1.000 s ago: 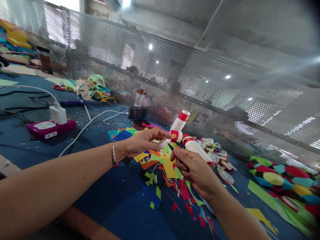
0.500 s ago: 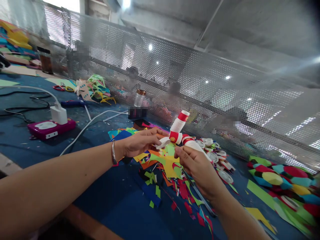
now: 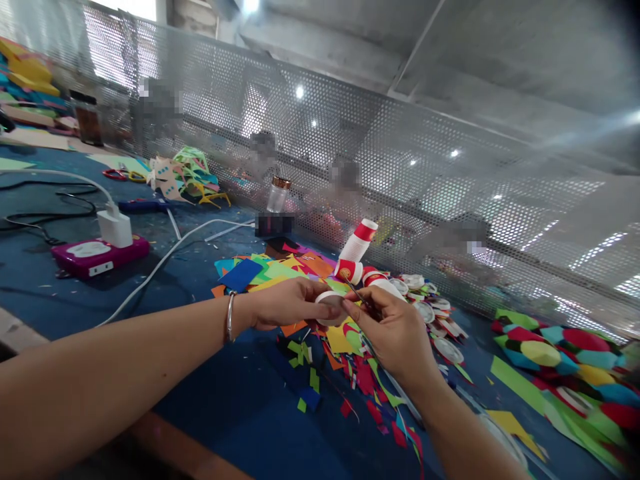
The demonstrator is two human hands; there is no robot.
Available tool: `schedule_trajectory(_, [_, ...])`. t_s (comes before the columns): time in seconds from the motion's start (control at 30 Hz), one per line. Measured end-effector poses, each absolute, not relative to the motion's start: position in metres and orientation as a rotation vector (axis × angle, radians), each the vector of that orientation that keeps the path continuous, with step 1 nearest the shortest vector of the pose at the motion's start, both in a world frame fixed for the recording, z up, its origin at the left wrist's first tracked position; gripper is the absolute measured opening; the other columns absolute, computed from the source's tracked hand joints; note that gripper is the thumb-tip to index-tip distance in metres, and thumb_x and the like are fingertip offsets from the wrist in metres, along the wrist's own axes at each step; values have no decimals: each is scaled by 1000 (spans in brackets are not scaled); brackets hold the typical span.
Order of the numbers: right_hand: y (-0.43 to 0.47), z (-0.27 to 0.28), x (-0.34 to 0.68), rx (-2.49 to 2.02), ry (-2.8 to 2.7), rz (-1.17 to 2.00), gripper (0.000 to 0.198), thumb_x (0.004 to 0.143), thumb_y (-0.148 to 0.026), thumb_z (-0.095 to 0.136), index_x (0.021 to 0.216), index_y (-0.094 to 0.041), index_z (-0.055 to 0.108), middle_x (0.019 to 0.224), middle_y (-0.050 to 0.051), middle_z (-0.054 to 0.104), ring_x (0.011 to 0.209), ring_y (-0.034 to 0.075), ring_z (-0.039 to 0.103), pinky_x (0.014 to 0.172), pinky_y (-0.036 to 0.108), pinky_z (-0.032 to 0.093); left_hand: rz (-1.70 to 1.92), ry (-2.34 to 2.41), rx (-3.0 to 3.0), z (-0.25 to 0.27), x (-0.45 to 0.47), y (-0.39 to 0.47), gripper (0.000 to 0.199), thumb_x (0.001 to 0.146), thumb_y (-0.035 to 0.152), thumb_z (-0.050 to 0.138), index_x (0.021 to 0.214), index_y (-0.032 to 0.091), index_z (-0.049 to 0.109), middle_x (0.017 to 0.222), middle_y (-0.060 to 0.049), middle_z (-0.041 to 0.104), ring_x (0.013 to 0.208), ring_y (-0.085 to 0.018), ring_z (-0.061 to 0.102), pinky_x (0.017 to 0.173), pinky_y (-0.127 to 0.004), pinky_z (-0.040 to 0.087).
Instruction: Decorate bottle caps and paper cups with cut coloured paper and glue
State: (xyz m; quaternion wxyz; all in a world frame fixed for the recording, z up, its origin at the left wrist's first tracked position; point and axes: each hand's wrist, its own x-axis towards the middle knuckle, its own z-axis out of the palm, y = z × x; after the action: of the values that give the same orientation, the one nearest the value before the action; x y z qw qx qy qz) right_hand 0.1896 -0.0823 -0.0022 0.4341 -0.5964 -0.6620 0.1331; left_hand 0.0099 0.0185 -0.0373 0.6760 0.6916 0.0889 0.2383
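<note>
Fingers of the left hand are wrapped about a small white round piece, which is held just below and right of the middle of the frame, with the thumb laid across it. By the right hand a slim dark tool is gripped between thumb and fingers, its thin end pointed toward the upper left; the right fingertips are brought close to the piece's right edge, though whether it is touched by them cannot be told.

Little weight is to be expected of the piece, which is probably paper or card: light, fairly stiff along its raised rim, softer across the flat, easily dented under a hard squeeze and not very slippery. It is best taken by the rim, with pressure kept gentle.

The left forearm is stretched in from the lower left, nearly level at the wrist, where a silver bracelet is worn. The right forearm is raised steeply from the lower right, with its fingers curled inward. Both hands are held above coloured paper scraps, and red-and-white cups are seen just beyond, slightly right of centre.
</note>
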Motion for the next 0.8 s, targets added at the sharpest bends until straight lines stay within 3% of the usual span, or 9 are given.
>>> schedule_trajectory(0.23, [-72,-5,195,-1420,-1552,678,25,78,-41,79,73,-18,68,67,-2,53,64,14,44,59,29,33,577,379,1842,-31,7,15,18,83,32,65,91,17,63,79,1,61,71,-12,54,66,-25,40])
schedule_trajectory(0.43, [-70,-4,199,-1375,-1382,930,28,67,-35,88,68,-18,67,67,-4,54,60,9,42,56,25,31,554,358,1896,-31,7,18,17,81,31,64,87,16,63,79,1,57,71,-12,48,65,-26,36])
schedule_trajectory(0.67, [-72,-2,202,-1371,-1287,1094,29,62,-34,91,72,-18,70,70,-3,57,61,9,47,55,24,36,481,283,1656,-36,8,19,20,74,29,75,84,17,64,76,2,60,69,-11,52,65,-26,37])
schedule_trajectory(0.8, [-75,1,201,-1387,-1304,1158,30,66,-38,89,76,-17,70,70,-2,55,57,9,43,48,23,31,468,193,1596,-34,4,21,21,74,33,81,83,18,69,77,1,65,71,-11,55,68,-26,41])
